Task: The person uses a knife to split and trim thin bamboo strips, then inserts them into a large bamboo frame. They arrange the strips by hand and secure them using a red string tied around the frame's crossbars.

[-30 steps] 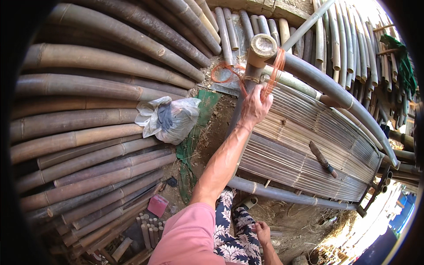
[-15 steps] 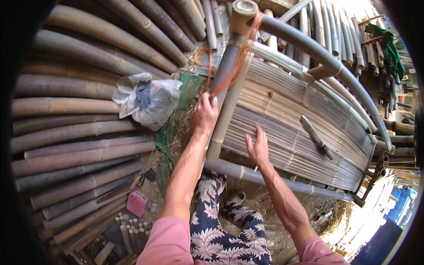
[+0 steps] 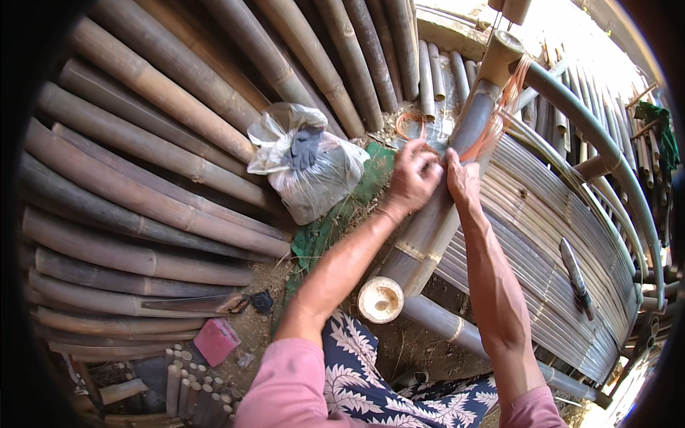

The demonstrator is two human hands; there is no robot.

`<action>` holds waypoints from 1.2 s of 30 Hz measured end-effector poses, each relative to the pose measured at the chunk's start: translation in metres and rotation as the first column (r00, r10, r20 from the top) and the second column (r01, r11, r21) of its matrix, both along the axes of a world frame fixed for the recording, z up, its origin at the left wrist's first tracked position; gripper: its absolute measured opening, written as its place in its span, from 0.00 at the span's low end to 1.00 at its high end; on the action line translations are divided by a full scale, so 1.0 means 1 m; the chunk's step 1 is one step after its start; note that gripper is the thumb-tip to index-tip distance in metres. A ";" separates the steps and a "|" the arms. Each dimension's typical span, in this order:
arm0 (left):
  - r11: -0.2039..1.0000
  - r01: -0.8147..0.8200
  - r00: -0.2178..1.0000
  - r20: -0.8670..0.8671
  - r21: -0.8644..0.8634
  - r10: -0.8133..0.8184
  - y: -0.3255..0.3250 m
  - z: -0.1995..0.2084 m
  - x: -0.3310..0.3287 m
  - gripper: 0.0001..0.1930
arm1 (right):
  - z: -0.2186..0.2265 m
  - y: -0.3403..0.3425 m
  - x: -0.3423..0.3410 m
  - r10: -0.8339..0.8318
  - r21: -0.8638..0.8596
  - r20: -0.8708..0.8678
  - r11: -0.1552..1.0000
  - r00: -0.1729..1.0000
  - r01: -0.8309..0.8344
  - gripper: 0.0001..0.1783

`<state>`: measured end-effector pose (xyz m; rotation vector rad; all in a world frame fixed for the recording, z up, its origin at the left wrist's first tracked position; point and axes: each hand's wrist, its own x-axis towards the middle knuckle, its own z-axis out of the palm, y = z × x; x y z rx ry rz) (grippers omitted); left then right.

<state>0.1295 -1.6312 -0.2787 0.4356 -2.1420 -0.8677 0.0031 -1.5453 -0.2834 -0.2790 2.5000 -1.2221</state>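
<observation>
Orange binding strips (image 3: 499,118) wrap the upper part of a thick bamboo post (image 3: 421,232) at the end of a slatted bamboo bench (image 3: 528,235). My left hand (image 3: 416,177), slightly blurred, is on the post's left side, its curled fingers on the loose length of strip. A loop of that strip (image 3: 410,125) hangs down beyond the knuckles. Opposite it, my right hand (image 3: 464,178) is closed at the lower edge of the wrapping, thumb pressed against the strip on the post. Both hands are close together; their fingertips partly hide the strip.
A knife (image 3: 576,278) with a dark handle lies on the bench slats. Many bamboo poles (image 3: 143,164) lie to the left. A plastic bag (image 3: 314,178) with a dark glove on it rests beside them. A pink block (image 3: 216,341) and short bamboo pieces (image 3: 193,385) are at lower left.
My right hand has moved from over the slats up to the post, beside my left hand, and closed on the strip. The view has shifted, so the bench appears further right.
</observation>
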 end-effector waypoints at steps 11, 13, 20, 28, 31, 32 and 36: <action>0.759 -0.517 0.384 0.686 -0.395 0.618 -0.231 -0.143 0.164 0.18 | 0.010 -0.015 0.011 -0.047 0.134 -0.117 0.989 0.992 0.063 0.46; 0.735 -0.538 0.495 0.551 -0.414 0.672 -0.240 -0.120 0.170 0.14 | 0.030 -0.023 0.025 -0.093 0.138 -0.097 0.985 0.991 0.106 0.49; 0.949 -0.314 0.948 -0.045 0.035 0.316 -0.104 0.052 0.155 0.16 | 0.036 0.025 0.028 0.036 0.005 0.052 0.999 0.998 -0.036 0.66; 0.620 0.784 0.579 0.332 0.024 -0.745 0.157 0.155 0.118 0.09 | 0.085 0.220 0.167 0.566 -0.933 0.197 0.360 0.801 -0.025 0.36; 0.493 0.870 0.474 0.223 0.031 -0.852 0.175 0.153 0.073 0.08 | 0.072 0.281 0.133 0.309 -0.862 0.201 0.507 0.929 0.018 0.25; 0.590 0.800 0.600 0.168 -0.107 -0.782 0.166 0.140 0.048 0.08 | 0.064 0.301 0.113 0.153 -0.793 0.124 0.609 0.980 0.005 0.22; 0.983 0.164 0.962 0.207 0.087 -0.179 0.116 0.106 -0.064 0.11 | 0.025 0.372 0.005 -0.015 0.042 -0.748 0.997 0.664 0.070 0.44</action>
